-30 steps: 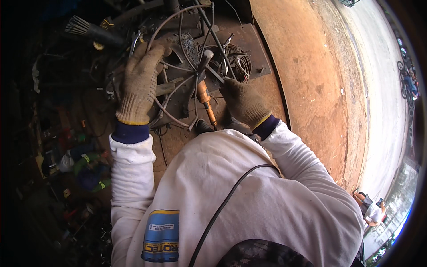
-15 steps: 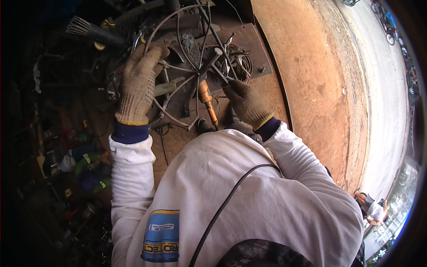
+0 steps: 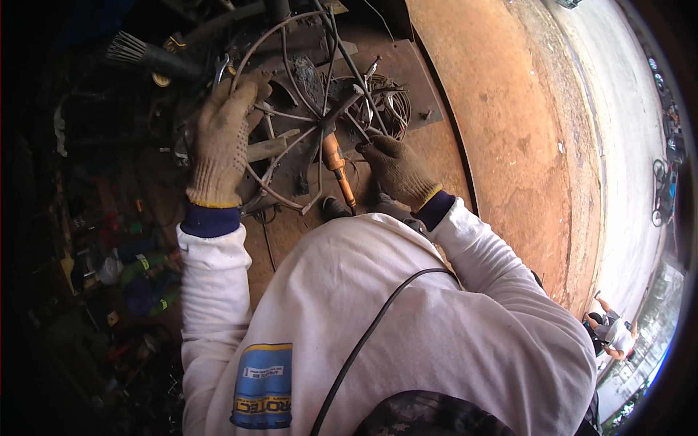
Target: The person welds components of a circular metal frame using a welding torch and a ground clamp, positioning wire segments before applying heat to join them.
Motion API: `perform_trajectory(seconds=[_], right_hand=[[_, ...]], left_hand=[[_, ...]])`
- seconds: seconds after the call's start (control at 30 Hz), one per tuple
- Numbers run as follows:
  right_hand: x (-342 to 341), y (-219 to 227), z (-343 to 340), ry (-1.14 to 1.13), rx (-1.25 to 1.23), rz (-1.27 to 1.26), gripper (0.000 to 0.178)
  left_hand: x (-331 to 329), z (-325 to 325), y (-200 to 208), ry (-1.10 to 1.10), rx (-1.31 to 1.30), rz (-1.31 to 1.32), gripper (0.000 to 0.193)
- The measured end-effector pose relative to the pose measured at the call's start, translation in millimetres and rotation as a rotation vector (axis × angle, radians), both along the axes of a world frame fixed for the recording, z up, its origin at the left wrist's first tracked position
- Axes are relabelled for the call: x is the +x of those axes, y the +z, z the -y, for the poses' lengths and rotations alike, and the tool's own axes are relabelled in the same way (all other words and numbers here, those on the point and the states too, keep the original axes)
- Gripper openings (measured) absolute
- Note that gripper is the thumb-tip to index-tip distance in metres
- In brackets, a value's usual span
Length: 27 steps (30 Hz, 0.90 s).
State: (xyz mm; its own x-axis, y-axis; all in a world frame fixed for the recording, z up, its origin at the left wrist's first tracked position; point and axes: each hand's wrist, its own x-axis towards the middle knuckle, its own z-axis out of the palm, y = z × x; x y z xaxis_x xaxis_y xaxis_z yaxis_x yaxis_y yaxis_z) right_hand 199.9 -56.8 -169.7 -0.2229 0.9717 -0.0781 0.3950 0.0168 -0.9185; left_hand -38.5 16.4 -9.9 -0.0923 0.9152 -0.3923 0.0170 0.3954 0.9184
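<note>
A round metal frame of bent rods (image 3: 280,195), with spokes meeting at a centre, stands in front of me above the work surface. My left hand (image 3: 222,142), in a beige knitted glove, is closed around the frame's rim on its left side. My right hand (image 3: 400,171), gloved the same way, has its fingers curled at the lower ends of dark metal rods (image 3: 369,91) on the frame's right; the exact grip is partly hidden. An orange-bodied power tool (image 3: 336,160) lies under the frame, between my hands. A wrench (image 3: 221,69) shows just beyond my left hand.
A wire brush (image 3: 145,54) lies at the far left by a tape measure (image 3: 161,78). Coiled wire (image 3: 394,109) rests on the metal plate (image 3: 425,87). Dark clutter fills the left side. A paved road (image 3: 618,145) runs at right, with a person (image 3: 614,334) on it.
The frame has shifted very slightly left, with both hands still on it. Out on the road, the person and a bicycle have changed place.
</note>
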Motion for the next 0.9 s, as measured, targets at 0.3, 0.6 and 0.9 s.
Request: perform_trajectory(seconds=[0.3,0.6,0.9], right_hand=[[-4.2,5.5,-1.3,-0.164,-0.226,-0.114,0.026],[0.1,3.5,-0.9,-0.090,-0.195,-0.054,0.029],[8.3,-20.0,0.3,0.092,0.107,0.000,0.030]], left_hand=[[-3.5,2.5,-4.9,-0.002,0.019,0.015,0.039],[-6.2,2.4,-6.3,-0.014,0.029,0.042,0.040],[-7.6,2.9,-8.3,-0.009,0.027,0.043,0.039]])
